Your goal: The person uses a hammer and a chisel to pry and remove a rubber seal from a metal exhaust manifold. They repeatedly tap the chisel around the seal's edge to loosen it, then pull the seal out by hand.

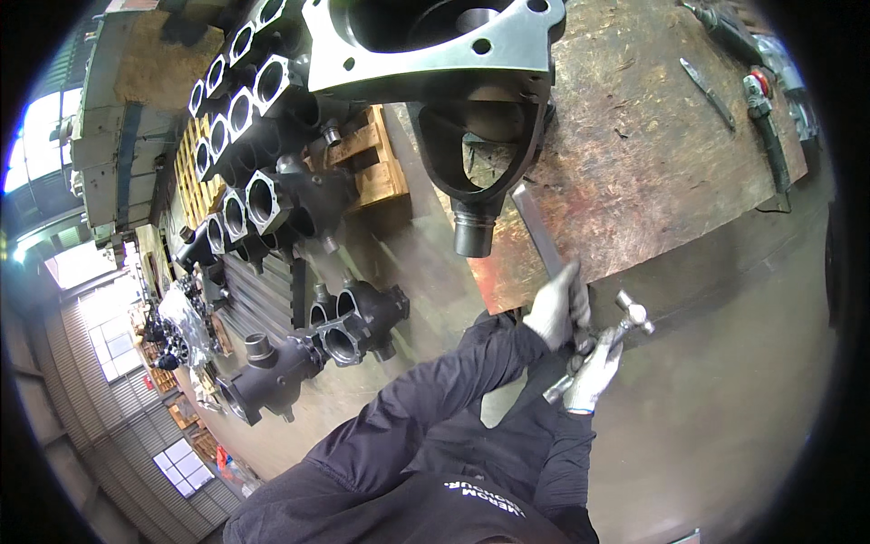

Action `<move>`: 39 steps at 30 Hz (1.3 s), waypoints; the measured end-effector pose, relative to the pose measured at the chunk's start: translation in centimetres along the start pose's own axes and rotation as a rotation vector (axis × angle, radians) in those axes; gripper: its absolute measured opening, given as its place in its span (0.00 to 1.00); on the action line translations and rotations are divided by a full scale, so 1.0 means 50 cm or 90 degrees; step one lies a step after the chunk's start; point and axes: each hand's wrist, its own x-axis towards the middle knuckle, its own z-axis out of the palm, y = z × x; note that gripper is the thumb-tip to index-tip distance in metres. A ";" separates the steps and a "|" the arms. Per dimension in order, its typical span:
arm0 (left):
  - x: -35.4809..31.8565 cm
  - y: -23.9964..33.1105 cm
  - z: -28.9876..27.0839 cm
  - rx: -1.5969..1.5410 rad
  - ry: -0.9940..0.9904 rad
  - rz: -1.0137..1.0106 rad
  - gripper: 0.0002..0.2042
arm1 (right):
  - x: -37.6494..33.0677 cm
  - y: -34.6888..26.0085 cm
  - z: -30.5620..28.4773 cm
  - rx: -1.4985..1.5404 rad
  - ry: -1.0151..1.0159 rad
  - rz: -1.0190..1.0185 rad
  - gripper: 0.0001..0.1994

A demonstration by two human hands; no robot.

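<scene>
White-gloved, my left hand [555, 310] is closed round a long flat metal bar [536, 228], which looks like a chisel or file. Its far end lies by the lower part of a large dark metal casting [478, 163] with a bright machined flange. Just to the right and nearer to me, my right hand [594, 376], also gloved, grips a hammer [634, 312]. The hammer head points up and away from me. Both hands are close together in front of the table edge. The casting stands on the worn table [652, 172].
An angle grinder [768, 127] and a thin flat tool [709, 92] lie on the table's right side. Many dark castings [240, 218] stand at the left, some by wooden pallets [376, 163]. Two more castings [272, 376] sit on the floor nearer me.
</scene>
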 end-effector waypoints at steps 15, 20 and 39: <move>-0.302 0.132 0.139 0.649 -0.081 0.359 0.19 | -0.250 -0.342 0.110 -0.069 0.014 -0.292 0.13; -0.324 0.214 0.132 0.846 0.112 1.237 0.24 | -0.238 -0.400 0.204 -0.140 -0.022 -0.346 0.15; -0.249 0.274 0.224 1.235 -0.016 1.089 0.08 | -0.210 -0.423 0.255 -0.228 -0.043 -0.489 0.13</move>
